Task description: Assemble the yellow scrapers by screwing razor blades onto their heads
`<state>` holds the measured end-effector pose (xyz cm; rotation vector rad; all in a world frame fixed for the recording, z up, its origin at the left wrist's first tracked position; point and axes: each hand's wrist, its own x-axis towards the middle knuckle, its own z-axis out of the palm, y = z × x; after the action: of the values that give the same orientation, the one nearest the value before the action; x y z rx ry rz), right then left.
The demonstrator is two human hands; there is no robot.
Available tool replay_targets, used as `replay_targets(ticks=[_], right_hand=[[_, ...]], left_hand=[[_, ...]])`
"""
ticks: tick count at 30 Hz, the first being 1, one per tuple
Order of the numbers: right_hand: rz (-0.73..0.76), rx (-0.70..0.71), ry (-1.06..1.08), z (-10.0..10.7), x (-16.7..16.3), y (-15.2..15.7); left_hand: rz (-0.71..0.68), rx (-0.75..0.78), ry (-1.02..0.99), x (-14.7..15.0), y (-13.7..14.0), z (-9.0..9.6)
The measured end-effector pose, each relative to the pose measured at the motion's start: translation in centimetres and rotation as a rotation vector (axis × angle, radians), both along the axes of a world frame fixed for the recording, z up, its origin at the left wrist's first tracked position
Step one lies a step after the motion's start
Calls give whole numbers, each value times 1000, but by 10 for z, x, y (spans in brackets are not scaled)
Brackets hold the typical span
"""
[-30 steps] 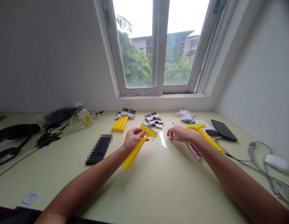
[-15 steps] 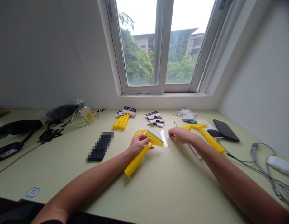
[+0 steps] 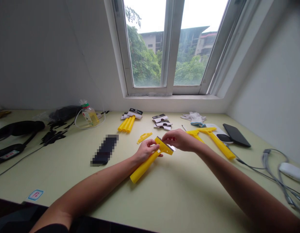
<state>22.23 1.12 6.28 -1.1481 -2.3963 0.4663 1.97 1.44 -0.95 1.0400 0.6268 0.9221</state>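
Observation:
My left hand grips a yellow scraper just below its wide head, thumb on top. The handle slants down towards me, and a thin dark blade edge runs along the head's far side. Curled in, the fingers of my right hand meet that edge at the head. Whatever they pinch is too small to make out. Thin pale blade strips lie on the table behind the scraper, mostly covered by the head and my right hand. A flat yellow plastic piece rests beyond my left hand.
Two assembled yellow scrapers lie at the right, by a black tablet-like slab, gloves and cables. Yellow handles and card labels lie at the back. A phone and bottle are left.
My right hand has moved left from beside the blade strips to the scraper head. The scraper, still in my left hand, has shifted slightly right.

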Motion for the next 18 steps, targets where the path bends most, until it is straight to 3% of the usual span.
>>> replay_targets(ticks=[10, 18], right_hand=[[64, -7, 94, -14, -10, 4], [46, -100, 201, -25, -8, 8]], left_hand=[[-29, -13, 4, -2, -1, -1], [-16, -25, 13, -1, -1, 0]])
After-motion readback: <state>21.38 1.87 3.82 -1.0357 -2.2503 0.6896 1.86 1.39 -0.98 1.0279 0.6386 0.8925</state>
